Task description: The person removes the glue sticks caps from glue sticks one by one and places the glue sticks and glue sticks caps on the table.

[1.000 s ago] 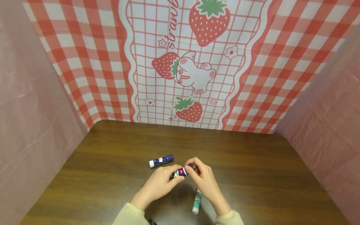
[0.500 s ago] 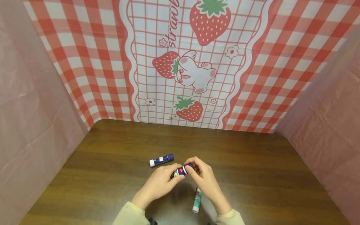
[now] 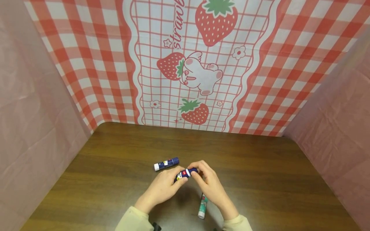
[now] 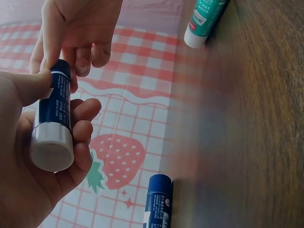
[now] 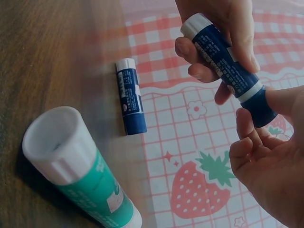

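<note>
My left hand [image 3: 163, 188] grips the dark blue body of a glue stick [image 3: 183, 174], its white base turned toward the left wrist camera [image 4: 52, 147]. At the other end, my right hand [image 3: 210, 184] pinches the blue cap [image 5: 259, 108] between thumb and fingers. A pale band shows between body and cap; whether the cap sits fully down I cannot tell. Just beyond the left hand, a second blue glue stick [image 3: 166, 164] lies capped on its side. A green glue stick [image 3: 203, 207] with white ends lies near the right wrist, partly covered by it in the head view.
The brown wooden table [image 3: 115, 154] carries the glue sticks. Behind it hangs a red checked strawberry cloth [image 3: 190, 80]. Pink fabric hangs at the left [image 3: 34, 112] and right [image 3: 335, 128] sides.
Both hands have shifted very slightly while keeping hold of the same glue stick, and a little more of its cap end shows. The two lying glue sticks stay put.
</note>
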Demonstrator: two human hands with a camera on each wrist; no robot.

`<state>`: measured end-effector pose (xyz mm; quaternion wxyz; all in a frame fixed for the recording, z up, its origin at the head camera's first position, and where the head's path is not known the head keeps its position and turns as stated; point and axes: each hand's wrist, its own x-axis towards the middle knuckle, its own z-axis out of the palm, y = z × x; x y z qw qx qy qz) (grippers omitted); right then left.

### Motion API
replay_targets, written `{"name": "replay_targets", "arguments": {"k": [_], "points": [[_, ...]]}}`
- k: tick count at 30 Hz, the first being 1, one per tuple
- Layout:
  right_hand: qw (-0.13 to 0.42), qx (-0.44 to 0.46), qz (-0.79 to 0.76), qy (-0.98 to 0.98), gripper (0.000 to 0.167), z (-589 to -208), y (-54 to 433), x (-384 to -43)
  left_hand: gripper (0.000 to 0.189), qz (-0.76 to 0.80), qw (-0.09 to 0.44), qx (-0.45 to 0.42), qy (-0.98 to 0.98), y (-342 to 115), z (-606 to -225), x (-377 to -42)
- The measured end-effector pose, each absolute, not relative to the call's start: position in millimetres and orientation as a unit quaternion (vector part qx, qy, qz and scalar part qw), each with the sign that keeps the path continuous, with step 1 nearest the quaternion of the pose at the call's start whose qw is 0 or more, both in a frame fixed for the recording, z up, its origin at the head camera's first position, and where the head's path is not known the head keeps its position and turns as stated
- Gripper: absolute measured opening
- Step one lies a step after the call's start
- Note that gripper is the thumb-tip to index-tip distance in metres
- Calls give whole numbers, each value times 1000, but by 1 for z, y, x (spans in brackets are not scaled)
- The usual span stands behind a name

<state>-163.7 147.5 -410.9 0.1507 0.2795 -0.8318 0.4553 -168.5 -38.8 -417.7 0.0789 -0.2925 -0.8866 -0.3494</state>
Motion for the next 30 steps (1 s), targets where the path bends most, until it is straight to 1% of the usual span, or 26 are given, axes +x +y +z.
{"name": "replay_targets", "arguments": {"k": [3,8,13,18,22,27,30], "points": [[162,283,456,-828,15,-405,145,-161,30,-345,82,-290,-889,-39,-418,-168],[179,300,459,-817,16,-386,140,-151,29,-340,87,-289,-891,-38,-418,-168],[180,305,458,-816,15,-377,138,-146,30,-337,89,-288,-892,-38,-419,-168],[177,305,464,-813,16,-382,139,-148,31,-338,84,-285,-893,-38,-419,-168],[175,312,474,-805,19,-396,142,-155,32,-342,84,-285,-892,-39,-419,-168],[153,303,484,-807,18,-410,146,-163,31,-355,76,-287,-886,-39,-419,-168],[151,307,485,-805,17,-413,147,-165,31,-360,74,-289,-884,-39,-419,-169]]}}
